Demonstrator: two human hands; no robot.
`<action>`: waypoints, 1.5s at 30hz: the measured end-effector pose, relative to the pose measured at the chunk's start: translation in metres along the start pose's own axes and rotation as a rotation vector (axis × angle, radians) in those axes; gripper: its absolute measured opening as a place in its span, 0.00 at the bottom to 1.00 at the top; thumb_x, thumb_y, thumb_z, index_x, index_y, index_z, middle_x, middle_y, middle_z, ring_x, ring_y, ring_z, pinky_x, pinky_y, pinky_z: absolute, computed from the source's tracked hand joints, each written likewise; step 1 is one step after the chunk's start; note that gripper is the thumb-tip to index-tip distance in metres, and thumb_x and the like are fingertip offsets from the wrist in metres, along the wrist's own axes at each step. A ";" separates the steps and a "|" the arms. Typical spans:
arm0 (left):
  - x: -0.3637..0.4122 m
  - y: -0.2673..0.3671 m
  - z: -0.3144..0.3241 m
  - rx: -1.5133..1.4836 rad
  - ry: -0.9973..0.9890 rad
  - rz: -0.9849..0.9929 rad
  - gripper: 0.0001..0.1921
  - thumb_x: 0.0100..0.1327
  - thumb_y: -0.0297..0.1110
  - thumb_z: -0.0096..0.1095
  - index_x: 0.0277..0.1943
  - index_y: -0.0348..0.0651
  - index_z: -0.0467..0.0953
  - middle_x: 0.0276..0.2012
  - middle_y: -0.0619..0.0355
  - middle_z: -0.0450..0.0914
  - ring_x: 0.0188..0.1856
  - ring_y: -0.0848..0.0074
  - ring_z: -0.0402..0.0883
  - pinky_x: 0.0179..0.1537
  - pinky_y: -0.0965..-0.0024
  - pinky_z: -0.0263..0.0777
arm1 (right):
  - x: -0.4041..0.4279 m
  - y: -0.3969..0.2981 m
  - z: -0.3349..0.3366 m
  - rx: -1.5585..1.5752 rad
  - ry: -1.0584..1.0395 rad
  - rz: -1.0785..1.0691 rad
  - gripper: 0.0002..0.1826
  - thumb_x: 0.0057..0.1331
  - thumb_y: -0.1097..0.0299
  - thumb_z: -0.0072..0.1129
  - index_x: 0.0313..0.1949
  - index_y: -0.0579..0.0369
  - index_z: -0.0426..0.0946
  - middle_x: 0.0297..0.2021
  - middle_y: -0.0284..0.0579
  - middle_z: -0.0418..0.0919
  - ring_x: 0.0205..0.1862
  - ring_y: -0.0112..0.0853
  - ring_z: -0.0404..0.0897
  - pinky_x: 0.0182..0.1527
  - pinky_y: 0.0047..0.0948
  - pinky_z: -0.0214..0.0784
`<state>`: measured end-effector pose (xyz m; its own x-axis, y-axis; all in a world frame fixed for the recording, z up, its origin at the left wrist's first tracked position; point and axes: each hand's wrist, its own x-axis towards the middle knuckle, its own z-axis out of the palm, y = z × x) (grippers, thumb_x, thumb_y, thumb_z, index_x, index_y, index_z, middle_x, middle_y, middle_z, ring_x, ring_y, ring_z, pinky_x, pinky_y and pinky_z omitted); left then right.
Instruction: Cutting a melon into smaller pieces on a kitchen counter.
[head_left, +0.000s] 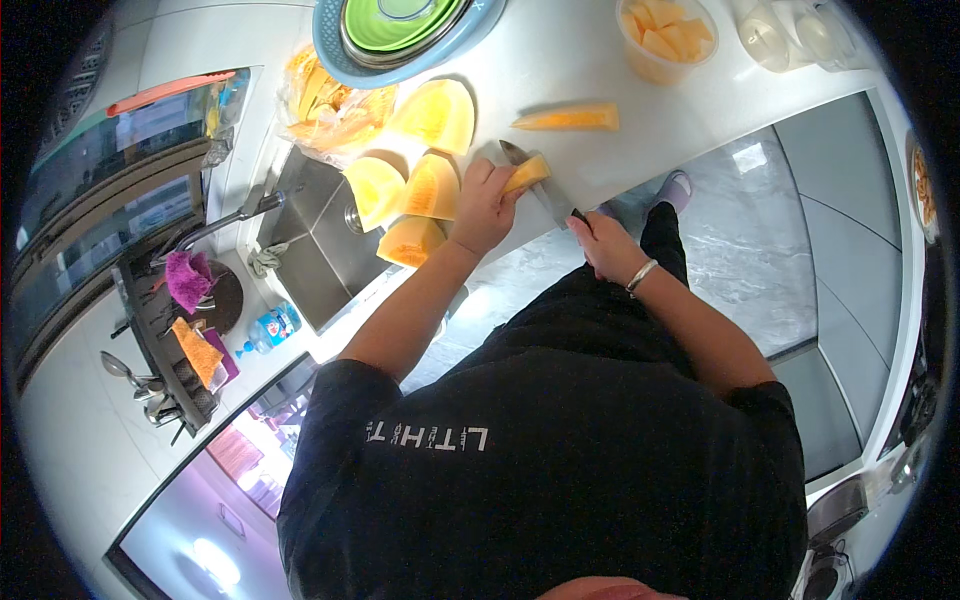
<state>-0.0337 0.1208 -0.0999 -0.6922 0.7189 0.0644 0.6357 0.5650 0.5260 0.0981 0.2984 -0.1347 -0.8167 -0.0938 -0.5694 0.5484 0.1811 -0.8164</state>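
My left hand grips a short piece of orange-fleshed melon near the front edge of the counter. My right hand holds the dark handle of a kitchen knife. Its blade lies by the melon piece, with the tip showing beyond it; whether the edge is in the flesh I cannot tell. Past the knife rests a long melon wedge. Several thick melon chunks, among them a large one and a smaller one, sit left of my left hand.
Melon scraps fill a plastic bag beside a blue basin with green bowls. A clear tub of cut melon stands at the back right. On the left are a steel sink, a faucet and a detergent bottle.
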 end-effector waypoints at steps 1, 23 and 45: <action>-0.001 -0.001 0.000 0.001 0.000 0.003 0.13 0.50 0.23 0.62 0.41 0.36 0.73 0.34 0.47 0.68 0.39 0.54 0.68 0.39 0.59 0.64 | -0.001 0.001 0.002 0.023 0.001 -0.020 0.24 0.71 0.54 0.42 0.33 0.69 0.72 0.28 0.66 0.76 0.34 0.58 0.76 0.40 0.47 0.66; -0.004 0.008 0.013 -0.023 0.120 -0.133 0.10 0.55 0.27 0.62 0.40 0.37 0.72 0.34 0.46 0.70 0.39 0.52 0.69 0.40 0.57 0.63 | -0.005 0.006 0.028 0.025 -0.039 0.003 0.26 0.71 0.51 0.42 0.34 0.68 0.72 0.27 0.64 0.76 0.32 0.55 0.78 0.38 0.47 0.68; 0.008 0.008 -0.035 0.237 -0.229 0.211 0.13 0.52 0.28 0.65 0.42 0.44 0.76 0.42 0.52 0.73 0.48 0.60 0.70 0.51 0.57 0.62 | -0.080 0.006 -0.060 -0.308 0.174 -0.068 0.16 0.66 0.58 0.52 0.33 0.60 0.67 0.24 0.60 0.73 0.31 0.55 0.74 0.32 0.46 0.64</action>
<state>-0.0460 0.1170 -0.0651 -0.4607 0.8859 -0.0546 0.8359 0.4537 0.3090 0.1562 0.3656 -0.0885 -0.8823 0.0477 -0.4682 0.4336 0.4692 -0.7693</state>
